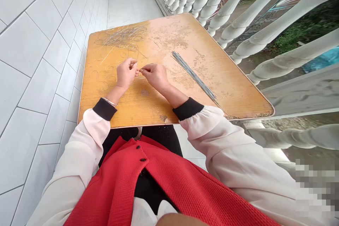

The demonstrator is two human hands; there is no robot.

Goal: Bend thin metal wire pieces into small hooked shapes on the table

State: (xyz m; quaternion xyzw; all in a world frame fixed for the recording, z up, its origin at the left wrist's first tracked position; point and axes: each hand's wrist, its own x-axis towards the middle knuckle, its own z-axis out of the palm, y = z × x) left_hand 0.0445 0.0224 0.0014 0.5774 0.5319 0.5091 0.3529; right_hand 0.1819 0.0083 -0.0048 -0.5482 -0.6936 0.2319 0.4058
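Over the left part of the worn wooden table (212, 77), my two hands meet with fingertips close together. My left hand (126, 73) is closed in a pinch on a thin wire (137, 52), part of which rises above the fingers. Thumb and forefinger of my right hand (156, 76) are pinched at the wire beside the left fingertips; the exact grip is too small to make out. Behind my hands lies a loose tangle of thin wires (124, 35), some curled. To the right rests a bundle of straight grey wires (194, 75), lying diagonally.
A white tiled wall (39, 60) runs along the left side. White balusters (238, 24) line the right, beyond the table's edge. Bits of curled wire lie on the tabletop left of my hands. My red garment (159, 169) is just below the near edge.
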